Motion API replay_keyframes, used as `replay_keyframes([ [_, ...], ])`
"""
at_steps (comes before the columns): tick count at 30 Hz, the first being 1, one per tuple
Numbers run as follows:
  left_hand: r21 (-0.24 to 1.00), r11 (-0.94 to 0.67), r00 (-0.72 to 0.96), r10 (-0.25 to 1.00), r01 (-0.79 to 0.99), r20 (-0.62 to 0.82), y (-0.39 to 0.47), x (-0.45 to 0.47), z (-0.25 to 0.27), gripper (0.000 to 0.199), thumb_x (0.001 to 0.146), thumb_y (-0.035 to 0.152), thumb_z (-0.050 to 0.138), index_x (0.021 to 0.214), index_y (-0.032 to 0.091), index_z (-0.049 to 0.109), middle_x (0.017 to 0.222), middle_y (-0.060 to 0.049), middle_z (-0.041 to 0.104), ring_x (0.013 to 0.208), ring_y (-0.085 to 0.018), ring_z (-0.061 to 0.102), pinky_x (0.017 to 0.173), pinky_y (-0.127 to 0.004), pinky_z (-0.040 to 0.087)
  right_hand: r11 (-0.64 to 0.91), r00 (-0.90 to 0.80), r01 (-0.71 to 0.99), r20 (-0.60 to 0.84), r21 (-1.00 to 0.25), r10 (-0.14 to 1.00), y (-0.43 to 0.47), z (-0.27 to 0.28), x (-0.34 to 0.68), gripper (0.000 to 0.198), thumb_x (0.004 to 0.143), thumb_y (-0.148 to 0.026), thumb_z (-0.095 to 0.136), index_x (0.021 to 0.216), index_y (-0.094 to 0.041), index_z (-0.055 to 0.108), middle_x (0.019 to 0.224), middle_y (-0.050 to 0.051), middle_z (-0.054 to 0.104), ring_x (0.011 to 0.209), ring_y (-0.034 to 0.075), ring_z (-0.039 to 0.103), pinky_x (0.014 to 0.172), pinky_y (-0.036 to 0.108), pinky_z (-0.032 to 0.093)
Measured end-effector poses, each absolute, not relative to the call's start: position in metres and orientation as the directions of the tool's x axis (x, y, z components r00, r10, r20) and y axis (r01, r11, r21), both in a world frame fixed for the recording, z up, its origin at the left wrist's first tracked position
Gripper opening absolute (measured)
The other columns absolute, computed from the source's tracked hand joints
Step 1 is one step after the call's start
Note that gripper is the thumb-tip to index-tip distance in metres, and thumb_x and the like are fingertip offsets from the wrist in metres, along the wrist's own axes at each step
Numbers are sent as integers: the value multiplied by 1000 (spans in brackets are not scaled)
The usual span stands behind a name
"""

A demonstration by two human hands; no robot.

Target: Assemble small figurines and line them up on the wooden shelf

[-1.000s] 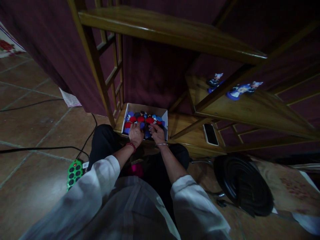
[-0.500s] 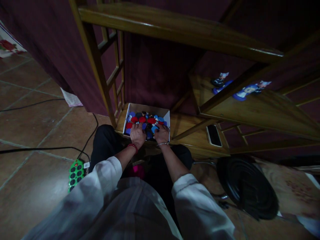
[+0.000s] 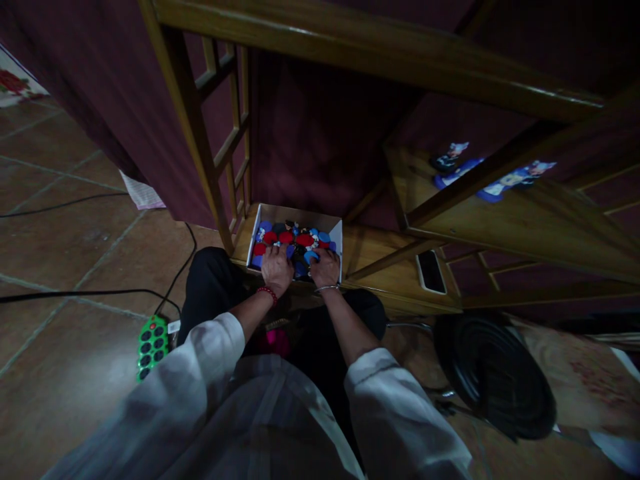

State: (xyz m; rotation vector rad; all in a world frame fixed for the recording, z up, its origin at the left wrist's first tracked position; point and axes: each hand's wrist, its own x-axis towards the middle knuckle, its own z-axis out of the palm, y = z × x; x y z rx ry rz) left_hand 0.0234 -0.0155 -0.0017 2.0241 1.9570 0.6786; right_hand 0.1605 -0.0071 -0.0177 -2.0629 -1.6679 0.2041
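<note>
Both hands (image 3: pixel 277 269) (image 3: pixel 326 269) partly hide coloured figurines (image 3: pixel 305 240) in a box (image 3: pixel 310 216), grip impossible to tell.

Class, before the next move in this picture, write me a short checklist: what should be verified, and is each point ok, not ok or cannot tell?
1. Box supported: ok, it sits on the wooden ledge.
2. Both hands at the box: ok, left hand and right hand reach over its near edge.
3. Contents fully visible: not ok, the hands cover some of the near pieces.
4. Right hand's grip on the blue piece: cannot tell, fingertips are unclear.
5. Phone apart from the box: ok, farther right.
6. Green power strip away from the hands: ok, on the floor.
</note>
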Motion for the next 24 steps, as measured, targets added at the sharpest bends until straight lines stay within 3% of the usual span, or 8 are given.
replay_keyframes([
  [9,466,-5,-41,995,885,88,-15,24,2,44,77,15,48,121,18,51,104,-10,60,103,-24,50,93,-35,37,-168,250,869,120,-465,961,-3,-20,164,22,77,-20,53,95,-20,66,96,6,66,95,20,55,91,33,37],
  [16,548,66,-119,991,834,62,-16,24,2,45,80,14,46,124,21,45,115,-10,55,101,-21,55,83,-29,44,-173,281,832,130,-527,951,-2,-24,166,22,77,-21,53,95,-21,65,95,5,67,91,18,58,86,32,43],
  [24,554,59,-94,995,831,34,-16,22,2,34,83,16,44,116,23,52,113,-8,55,99,-18,56,81,-25,45,-188,334,744,114,-641,935,-4,-23,163,22,76,-26,53,95,-22,64,94,4,68,88,19,62,82,34,47],
])
